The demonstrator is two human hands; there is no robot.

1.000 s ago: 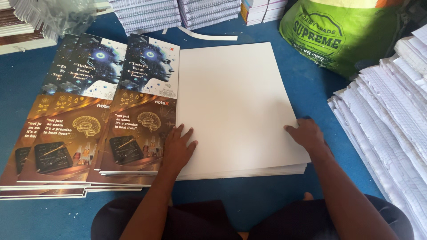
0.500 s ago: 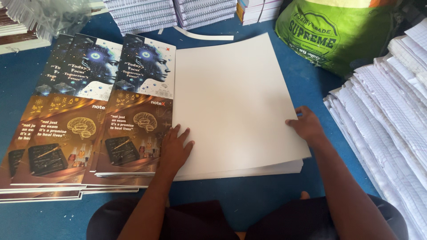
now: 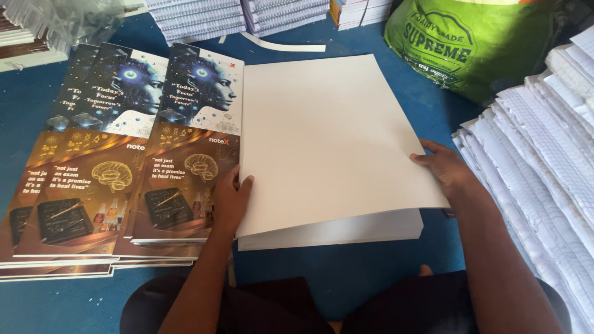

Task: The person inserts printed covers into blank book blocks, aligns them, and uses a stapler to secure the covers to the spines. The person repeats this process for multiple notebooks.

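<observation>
- Down in front of the seated person, on the blue tabletop (image 3: 383, 272), lies a thick stack of blank white sheets (image 3: 328, 142), its top sheet lifted a little along the near edge.
- Left hand (image 3: 230, 201): it rests at the stack's left edge, fingers close together and curled over the top sheet's rim, thumb side toward the printed covers (image 3: 185, 148) that lie fanned just beside the stack.
- Right hand (image 3: 447, 170): it lies at the stack's right edge, fingers together on top of the sheet; whether the thumb is tucked under it I cannot tell.
- Around them: a green sack (image 3: 470, 43) stands at the far right, piles of ruled paper (image 3: 544, 154) rise along the right side, and more bundles (image 3: 241, 15) sit at the far edge.
- Risk, as I judge it: with only the edges gripped, the wide top sheet could sag and crease in the middle, or several sheets could cling and come up together.
- Another risk: the left wrist sits over the covers, so a sideways drag could push that fanned pile askew.
</observation>
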